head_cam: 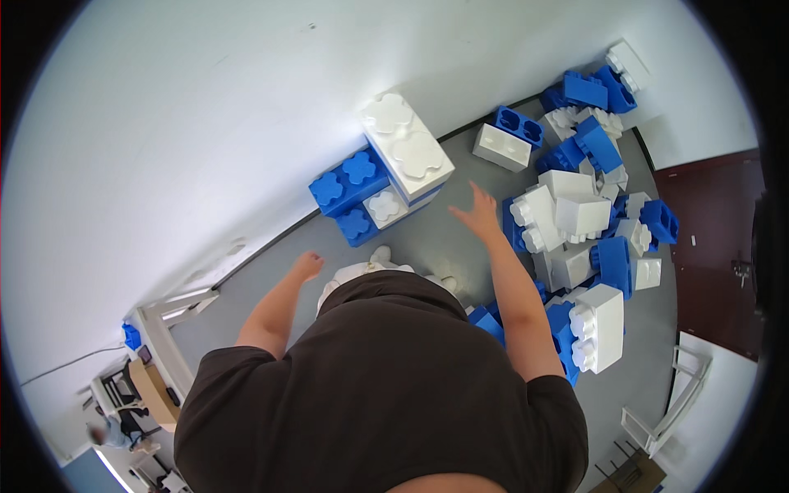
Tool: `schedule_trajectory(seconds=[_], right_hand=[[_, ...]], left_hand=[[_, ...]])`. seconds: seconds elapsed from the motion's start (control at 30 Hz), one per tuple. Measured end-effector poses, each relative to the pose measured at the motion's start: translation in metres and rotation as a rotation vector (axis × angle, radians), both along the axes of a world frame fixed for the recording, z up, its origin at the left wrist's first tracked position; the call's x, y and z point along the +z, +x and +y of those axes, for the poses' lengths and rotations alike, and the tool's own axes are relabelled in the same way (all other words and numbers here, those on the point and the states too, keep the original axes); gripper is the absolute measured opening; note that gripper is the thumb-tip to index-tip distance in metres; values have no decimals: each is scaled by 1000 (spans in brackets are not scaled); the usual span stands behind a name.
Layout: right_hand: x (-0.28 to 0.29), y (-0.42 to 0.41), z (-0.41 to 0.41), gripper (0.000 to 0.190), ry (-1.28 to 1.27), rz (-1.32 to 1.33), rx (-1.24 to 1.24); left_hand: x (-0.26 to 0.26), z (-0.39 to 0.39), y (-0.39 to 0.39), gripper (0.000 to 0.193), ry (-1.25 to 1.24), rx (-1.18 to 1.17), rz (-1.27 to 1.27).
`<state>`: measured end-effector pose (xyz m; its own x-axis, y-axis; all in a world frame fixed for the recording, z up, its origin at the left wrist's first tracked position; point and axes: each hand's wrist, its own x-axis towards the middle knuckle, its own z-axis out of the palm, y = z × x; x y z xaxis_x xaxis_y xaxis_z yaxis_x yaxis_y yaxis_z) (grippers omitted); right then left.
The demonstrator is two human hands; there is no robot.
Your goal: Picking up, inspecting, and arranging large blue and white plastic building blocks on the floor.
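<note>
Ahead of me, against the wall, stands a stack of large plastic building blocks. A white block [410,148] lies on top, and blue blocks [349,179] with a lower white block [387,206] sit beside and beneath it. My right hand [479,212] is stretched out with its fingers spread, holding nothing, between the stack and a heap of loose blocks. My left hand [308,266] hangs at the left, near the stack's lower end, its fingers curled with nothing visible in them. Nearest my right hand, a white block with two studs [536,219] lies on the heap's near side.
Loose blue and white blocks, one a large white block [601,326], spread over the floor at the right. A separate white block [502,148] lies by the wall. Further off are a brown door [709,246], a white frame [179,357], and a seated person at the lower left.
</note>
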<state>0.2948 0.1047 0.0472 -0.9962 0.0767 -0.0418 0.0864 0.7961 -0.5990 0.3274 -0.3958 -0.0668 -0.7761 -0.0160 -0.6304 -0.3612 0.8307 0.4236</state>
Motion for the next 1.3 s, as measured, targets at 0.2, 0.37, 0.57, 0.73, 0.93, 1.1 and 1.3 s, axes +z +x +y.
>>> schedule_trajectory(seconds=[0.2,0.37,0.57,0.73,0.93,1.1,1.3], right_hand=[[1,-92,-87,109,263,-19,-65],[-18,-121,-105,117,441,-187,-214],[7,-91,-100,114,402,-282,-224],[21,-11,-85,116,374,-361,-400],[16,63,-84,118,304,-431,-734],[3,81,-64,122,224,-624,-1011],[3,84,-19,116,-13,-447,-670]], left_hand=[[6,-79,39,32,38,319,-179],[21,-99,69,31,88,513,-139],[-1,-102,76,33,130,473,-187],[-20,-80,40,33,168,392,-169],[-50,-61,-26,32,219,263,-143],[-63,-49,-72,34,143,53,-61],[-26,-6,-90,33,164,-8,-44]])
